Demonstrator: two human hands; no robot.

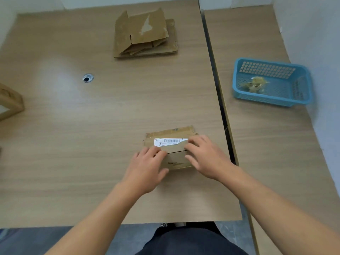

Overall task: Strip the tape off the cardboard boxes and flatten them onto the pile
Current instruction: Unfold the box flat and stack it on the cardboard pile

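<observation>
A small cardboard box (173, 150) sits on a wood-grain table (73, 126) at about 5 o'clock in the view, close to the person. Its long axis runs from 9 to 3 o'clock, with the right end tipped slightly away. A white barcode label (171, 141) faces up, lying along that axis, and glossy tape shows on the far flap. The left hand (147, 168) grips the box's left end, fingers curled over the top and thumb along the near face. The right hand (206, 159) holds the right end the same way, fingers spread over the top. Both hands cover the box's ends, and the print on its near face is too small to read. At 12 o'clock, well apart, lies the pile of flattened cardboard (145, 35), its top sheet torn pale. At 2 o'clock, on a second table (276, 144), stands a blue plastic basket (272, 81) holding crumpled tape scraps (254, 84), which are blurred. A wooden frame (11, 102) at 9 o'clock is cut off by the edge.
</observation>
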